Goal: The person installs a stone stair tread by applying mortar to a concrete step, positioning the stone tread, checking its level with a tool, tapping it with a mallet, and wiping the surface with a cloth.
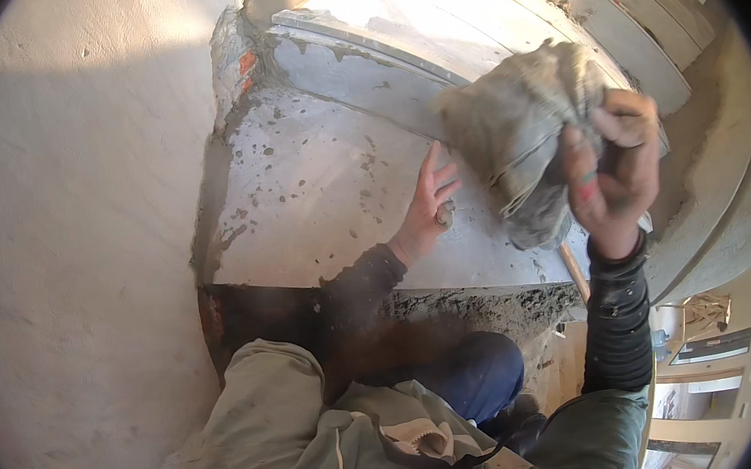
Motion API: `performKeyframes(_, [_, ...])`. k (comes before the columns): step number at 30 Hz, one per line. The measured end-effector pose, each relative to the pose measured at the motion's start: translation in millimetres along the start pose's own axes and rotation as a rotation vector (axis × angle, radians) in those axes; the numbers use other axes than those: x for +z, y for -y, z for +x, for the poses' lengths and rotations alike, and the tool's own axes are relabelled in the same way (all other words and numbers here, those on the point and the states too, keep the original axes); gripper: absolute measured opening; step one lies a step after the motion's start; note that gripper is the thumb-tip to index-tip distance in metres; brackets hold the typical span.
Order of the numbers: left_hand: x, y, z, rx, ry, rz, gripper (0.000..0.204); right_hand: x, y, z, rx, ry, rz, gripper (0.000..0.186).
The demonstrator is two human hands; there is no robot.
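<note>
My right hand (615, 174) grips a bunched, dirty grey cloth (523, 118) between thumb and fingers and holds it over the pale step slab. The cloth is slightly blurred, its folds hanging to the left of the hand. My left hand (426, 211) is over the middle of the slab (326, 198), fingers stretched out and the thumb side smeared grey. Whether its fingertips touch the surface I cannot tell. Wet grey spots of mortar are spattered over the slab's left part. A wooden handle (573, 270) shows below the cloth; what it belongs to is mostly hidden.
A plastered wall (75, 248) rises along the left. Behind the slab stands a riser (359, 76) with another step above it. Rough mortar (484, 305) runs under the slab's front edge, close to my knee. A curved plastered side (719, 189) bounds the right.
</note>
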State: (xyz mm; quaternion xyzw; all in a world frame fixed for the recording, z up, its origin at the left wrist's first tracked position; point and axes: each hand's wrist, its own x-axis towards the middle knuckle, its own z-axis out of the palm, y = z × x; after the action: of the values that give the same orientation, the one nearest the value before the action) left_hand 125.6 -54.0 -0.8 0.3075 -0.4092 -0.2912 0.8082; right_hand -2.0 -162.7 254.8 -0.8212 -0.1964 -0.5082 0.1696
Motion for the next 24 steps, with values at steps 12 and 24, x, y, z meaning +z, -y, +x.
performKeyframes(12, [-66,44,-53,-0.348,-0.523,-0.122,0.038,-9,-83,-194,0.707,0.662,-0.872,0.068])
performKeyframes(24, [-171,44,-142,-0.546,-0.445,0.95,0.029,9,-168,-242,0.821,0.76,-0.743,0.058])
